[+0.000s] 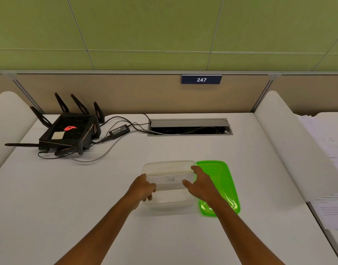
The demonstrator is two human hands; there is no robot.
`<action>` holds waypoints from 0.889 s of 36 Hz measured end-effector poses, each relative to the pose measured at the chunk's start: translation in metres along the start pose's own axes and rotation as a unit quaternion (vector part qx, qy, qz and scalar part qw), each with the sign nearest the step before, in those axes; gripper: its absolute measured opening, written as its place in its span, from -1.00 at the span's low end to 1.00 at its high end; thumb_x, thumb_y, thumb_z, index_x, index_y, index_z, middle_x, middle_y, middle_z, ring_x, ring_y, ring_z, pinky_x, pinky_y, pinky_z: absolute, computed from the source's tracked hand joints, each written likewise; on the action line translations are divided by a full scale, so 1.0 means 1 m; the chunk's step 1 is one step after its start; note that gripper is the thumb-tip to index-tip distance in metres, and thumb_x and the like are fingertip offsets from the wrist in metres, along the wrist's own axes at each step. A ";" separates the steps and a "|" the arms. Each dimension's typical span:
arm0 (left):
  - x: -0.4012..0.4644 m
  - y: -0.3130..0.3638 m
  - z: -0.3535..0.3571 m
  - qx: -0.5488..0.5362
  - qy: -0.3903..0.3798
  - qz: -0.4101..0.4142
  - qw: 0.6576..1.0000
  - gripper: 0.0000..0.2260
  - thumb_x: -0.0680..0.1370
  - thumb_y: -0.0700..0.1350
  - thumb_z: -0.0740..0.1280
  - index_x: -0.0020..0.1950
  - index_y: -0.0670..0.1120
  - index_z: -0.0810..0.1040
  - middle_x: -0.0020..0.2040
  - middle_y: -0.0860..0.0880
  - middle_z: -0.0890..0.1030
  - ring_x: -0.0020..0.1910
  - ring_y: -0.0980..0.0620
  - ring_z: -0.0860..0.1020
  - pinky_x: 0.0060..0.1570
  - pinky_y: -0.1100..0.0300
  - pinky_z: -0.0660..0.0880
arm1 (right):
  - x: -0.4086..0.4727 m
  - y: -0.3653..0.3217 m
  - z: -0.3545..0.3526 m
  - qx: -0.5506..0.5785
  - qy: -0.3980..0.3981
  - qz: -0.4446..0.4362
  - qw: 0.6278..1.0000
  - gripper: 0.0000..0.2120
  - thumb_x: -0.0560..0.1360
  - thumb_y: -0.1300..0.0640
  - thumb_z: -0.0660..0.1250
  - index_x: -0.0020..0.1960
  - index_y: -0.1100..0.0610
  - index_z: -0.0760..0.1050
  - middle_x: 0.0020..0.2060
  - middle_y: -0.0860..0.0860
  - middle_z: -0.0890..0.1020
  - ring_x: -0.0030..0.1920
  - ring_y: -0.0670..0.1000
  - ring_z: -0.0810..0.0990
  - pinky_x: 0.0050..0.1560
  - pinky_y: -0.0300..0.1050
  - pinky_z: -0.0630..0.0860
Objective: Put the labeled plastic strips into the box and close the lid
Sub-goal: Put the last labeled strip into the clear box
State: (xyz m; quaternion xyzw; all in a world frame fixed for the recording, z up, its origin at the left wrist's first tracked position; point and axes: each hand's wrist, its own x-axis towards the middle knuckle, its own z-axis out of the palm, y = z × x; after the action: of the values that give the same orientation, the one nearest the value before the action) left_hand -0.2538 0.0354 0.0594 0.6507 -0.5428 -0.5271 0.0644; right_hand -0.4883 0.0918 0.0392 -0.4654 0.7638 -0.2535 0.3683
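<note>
Wide white worktop (pixel 183 236) under both hands, black router (pixel 68 131) and its cables well beyond the left hand, far corner. Straight ahead between the hands: clear plastic box (pixel 170 199), open, no lid on. Green lid (pixel 221 178) lying flat just outside the right hand, partly under that wrist, touching or nearly touching the box's side. Over the open box, a clear strip (pixel 170 179) marked "Dog", held level across the opening. Left hand (pixel 143 188) pinching the strip's left end, fingers curled under it. Right hand (pixel 200 183) gripping the right end, thumb along the near edge, fingers over the far one. Further strips possibly in the box already; too transparent to tell. Judging progress: mid-loading, this strip about to go in, not yet released. Lid still to fetch from beside the right hand and press down. None waiting anywhere else on the worktop.
</note>
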 end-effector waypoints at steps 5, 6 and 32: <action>0.004 -0.001 -0.002 0.000 -0.004 -0.002 1.000 -0.70 0.46 -0.15 0.32 0.19 -0.09 0.52 -0.09 -0.21 0.73 -0.31 -0.06 0.58 -0.28 0.09 0.45 | 0.002 0.002 0.002 -0.020 0.000 -0.001 1.000 -0.30 0.47 -0.05 0.50 0.53 0.05 0.30 0.40 0.08 0.54 0.36 0.09 0.53 0.18 -0.21 0.38; 0.004 -0.001 -0.002 -0.001 -0.004 -0.002 1.000 -0.70 0.47 -0.14 0.32 0.19 -0.10 0.52 -0.09 -0.21 0.73 -0.31 -0.06 0.57 -0.28 0.09 0.45 | 0.003 0.002 0.003 -0.024 0.000 0.000 1.000 -0.29 0.48 -0.05 0.50 0.53 0.05 0.30 0.41 0.08 0.54 0.37 0.09 0.54 0.18 -0.21 0.39; -0.034 -0.073 0.056 0.189 0.168 0.359 0.898 -0.55 0.64 0.03 0.34 0.53 0.00 0.46 0.50 0.04 0.48 0.49 0.01 0.43 0.49 0.02 0.38 | -0.038 0.108 -0.016 -0.064 0.220 -0.128 0.965 -0.69 0.42 0.27 0.56 0.13 0.11 0.63 -0.05 -0.04 0.65 -0.10 0.05 0.61 -0.04 0.08 0.62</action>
State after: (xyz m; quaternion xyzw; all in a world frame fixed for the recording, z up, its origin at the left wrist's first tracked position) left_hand -0.2453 0.1184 0.0079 0.4904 -0.8099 -0.2386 0.2159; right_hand -0.5466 0.1739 -0.0179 -0.5146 0.7750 -0.3449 0.1248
